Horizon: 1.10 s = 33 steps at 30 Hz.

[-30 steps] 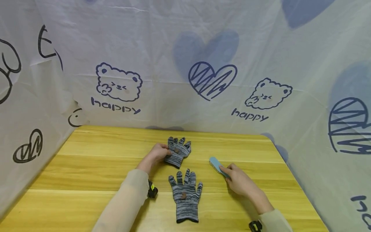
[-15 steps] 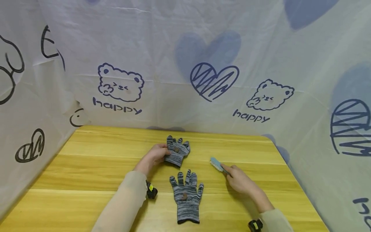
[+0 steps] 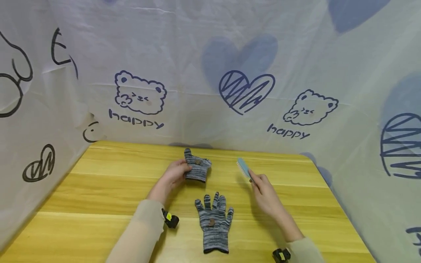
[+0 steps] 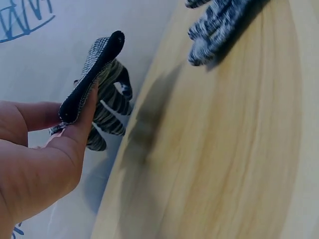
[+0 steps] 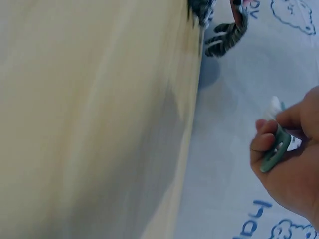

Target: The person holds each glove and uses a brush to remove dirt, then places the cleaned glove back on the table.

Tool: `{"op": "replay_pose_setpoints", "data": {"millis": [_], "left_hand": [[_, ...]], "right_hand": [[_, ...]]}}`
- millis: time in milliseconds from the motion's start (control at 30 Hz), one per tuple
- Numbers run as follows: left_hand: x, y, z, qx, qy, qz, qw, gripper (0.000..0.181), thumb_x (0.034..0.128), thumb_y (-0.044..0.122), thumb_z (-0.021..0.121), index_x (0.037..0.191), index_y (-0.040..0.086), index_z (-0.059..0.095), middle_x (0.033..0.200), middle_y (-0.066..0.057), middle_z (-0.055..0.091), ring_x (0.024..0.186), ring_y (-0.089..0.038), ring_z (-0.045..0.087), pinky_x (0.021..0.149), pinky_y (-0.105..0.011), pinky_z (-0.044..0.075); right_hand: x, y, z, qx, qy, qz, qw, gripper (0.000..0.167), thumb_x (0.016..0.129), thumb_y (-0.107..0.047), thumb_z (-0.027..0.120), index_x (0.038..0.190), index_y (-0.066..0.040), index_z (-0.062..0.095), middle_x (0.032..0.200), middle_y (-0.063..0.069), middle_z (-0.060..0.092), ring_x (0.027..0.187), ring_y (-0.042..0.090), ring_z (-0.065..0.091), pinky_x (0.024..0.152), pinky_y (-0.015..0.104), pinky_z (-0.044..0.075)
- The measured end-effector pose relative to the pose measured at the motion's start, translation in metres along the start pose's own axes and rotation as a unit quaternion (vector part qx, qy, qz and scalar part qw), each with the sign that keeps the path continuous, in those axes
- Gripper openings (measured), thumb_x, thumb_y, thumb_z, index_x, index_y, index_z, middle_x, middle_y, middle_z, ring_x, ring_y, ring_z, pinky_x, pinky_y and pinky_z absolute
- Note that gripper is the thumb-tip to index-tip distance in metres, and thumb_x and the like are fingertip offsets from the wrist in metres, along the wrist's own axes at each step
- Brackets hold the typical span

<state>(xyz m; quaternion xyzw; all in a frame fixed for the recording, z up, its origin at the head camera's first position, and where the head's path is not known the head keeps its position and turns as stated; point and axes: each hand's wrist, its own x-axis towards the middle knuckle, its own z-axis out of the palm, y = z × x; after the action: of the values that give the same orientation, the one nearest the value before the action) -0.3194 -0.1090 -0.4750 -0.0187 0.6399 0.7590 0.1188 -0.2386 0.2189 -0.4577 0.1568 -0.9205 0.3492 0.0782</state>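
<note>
My left hand [image 3: 175, 172] pinches the cuff side of a grey-and-black striped knit glove [image 3: 197, 171], which bears a brown spot. In the left wrist view this glove [image 4: 107, 94] hangs above the table between thumb and fingers, its black cuff edge turned to the camera. A brush with a light blue back and white bristles [image 3: 243, 167] is gripped by its handle in my right hand [image 3: 266, 193], apart from the glove. The green handle [image 5: 277, 152] shows inside the curled fingers in the right wrist view. A second striped glove [image 3: 215, 233], also brown-spotted, lies flat nearer me, fingers pointing away.
The wood-grain table [image 3: 98, 204] reaches back to a pale curtain [image 3: 190, 109] printed with hearts and bears. More curtain hangs at the left and right sides. Each wrist wears a small black camera [image 3: 170, 219].
The left hand has raised the held glove off the table, and its fingers now fold away from view. My right hand has lifted the brush up and away from me. The second glove stays put.
</note>
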Motion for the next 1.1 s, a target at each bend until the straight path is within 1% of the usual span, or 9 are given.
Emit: {"op": "replay_pose_setpoints", "data": {"millis": [100,233,367,467,633,767,867,933,1100], "left_hand": [[-0.004,0.002,0.000,-0.027,0.011,0.015,0.9995,0.050,0.1041,-0.006,0.046,0.151,-0.017,0.034,0.123,-0.018,0.060,0.090,-0.009,0.062,0.076,-0.018,0.057],[-0.012,0.008,0.002,-0.072,0.012,0.030,0.9969,0.055,0.1050,-0.007,0.045,0.156,-0.015,0.026,0.145,-0.029,0.050,0.094,-0.007,0.063,0.081,-0.017,0.057],[-0.020,0.013,0.003,-0.108,0.010,0.041,0.9933,0.059,0.1049,-0.008,0.044,0.159,-0.014,0.020,0.159,-0.030,0.036,0.097,-0.004,0.062,0.084,-0.015,0.056],[-0.025,0.015,0.005,-0.125,0.008,0.048,0.9910,0.059,0.1039,-0.011,0.044,0.159,-0.013,0.022,0.161,-0.029,0.035,0.097,-0.003,0.064,0.084,-0.015,0.055],[-0.029,0.016,0.008,-0.134,0.002,0.058,0.9893,0.058,0.1009,-0.015,0.044,0.157,-0.013,0.027,0.159,-0.031,0.037,0.100,-0.006,0.065,0.083,-0.017,0.056],[-0.030,0.014,0.011,-0.131,-0.006,0.060,0.9895,0.062,0.0984,-0.017,0.045,0.157,-0.014,0.025,0.159,-0.031,0.036,0.117,-0.016,0.060,0.089,-0.017,0.055],[-0.031,0.013,0.013,-0.134,-0.014,0.057,0.9892,0.065,0.0969,-0.020,0.044,0.158,-0.014,0.022,0.161,-0.031,0.033,0.137,-0.028,0.049,0.094,-0.018,0.054],[-0.031,0.012,0.014,-0.136,-0.022,0.056,0.9889,0.067,0.0963,-0.021,0.044,0.158,-0.014,0.021,0.162,-0.031,0.032,0.145,-0.034,0.040,0.096,-0.019,0.054],[-0.033,0.010,0.012,-0.145,-0.033,0.054,0.9874,0.069,0.0955,-0.022,0.044,0.159,-0.013,0.019,0.164,-0.029,0.029,0.150,-0.036,0.032,0.098,-0.019,0.053]], "right_hand": [[0.004,-0.011,0.006,0.006,0.041,-0.029,0.9987,0.052,0.108,0.002,0.048,0.159,-0.003,0.040,0.120,0.020,0.056,0.094,0.024,0.055,0.076,0.037,0.048],[0.012,-0.025,0.015,0.011,0.079,-0.070,0.9944,0.052,0.106,0.004,0.050,0.157,-0.003,0.043,0.121,0.020,0.056,0.097,0.025,0.057,0.078,0.040,0.051],[0.021,-0.039,0.025,0.018,0.096,-0.104,0.9897,0.051,0.106,0.004,0.051,0.156,-0.004,0.045,0.122,0.021,0.056,0.095,0.024,0.056,0.074,0.037,0.051],[0.027,-0.050,0.033,0.022,0.103,-0.126,0.9864,0.051,0.106,0.004,0.052,0.156,-0.004,0.046,0.123,0.021,0.056,0.091,0.023,0.054,0.071,0.034,0.048],[0.037,-0.065,0.044,0.023,0.102,-0.163,0.9811,0.051,0.104,0.006,0.055,0.153,-0.003,0.050,0.121,0.022,0.057,0.087,0.022,0.053,0.069,0.032,0.047],[0.043,-0.073,0.051,0.009,0.098,-0.177,0.9793,0.050,0.102,0.007,0.057,0.151,-0.002,0.053,0.120,0.020,0.057,0.085,0.022,0.054,0.068,0.033,0.049],[0.046,-0.078,0.054,-0.003,0.084,-0.176,0.9808,0.050,0.102,0.006,0.056,0.151,-0.002,0.052,0.121,0.020,0.057,0.083,0.021,0.053,0.067,0.032,0.048],[0.046,-0.081,0.055,-0.008,0.071,-0.168,0.9831,0.050,0.103,0.005,0.055,0.153,-0.003,0.051,0.122,0.019,0.056,0.082,0.019,0.052,0.066,0.030,0.047],[0.047,-0.083,0.060,-0.019,0.050,-0.154,0.9866,0.052,0.104,0.004,0.053,0.155,-0.005,0.048,0.122,0.017,0.055,0.083,0.018,0.052,0.068,0.031,0.048]]}}
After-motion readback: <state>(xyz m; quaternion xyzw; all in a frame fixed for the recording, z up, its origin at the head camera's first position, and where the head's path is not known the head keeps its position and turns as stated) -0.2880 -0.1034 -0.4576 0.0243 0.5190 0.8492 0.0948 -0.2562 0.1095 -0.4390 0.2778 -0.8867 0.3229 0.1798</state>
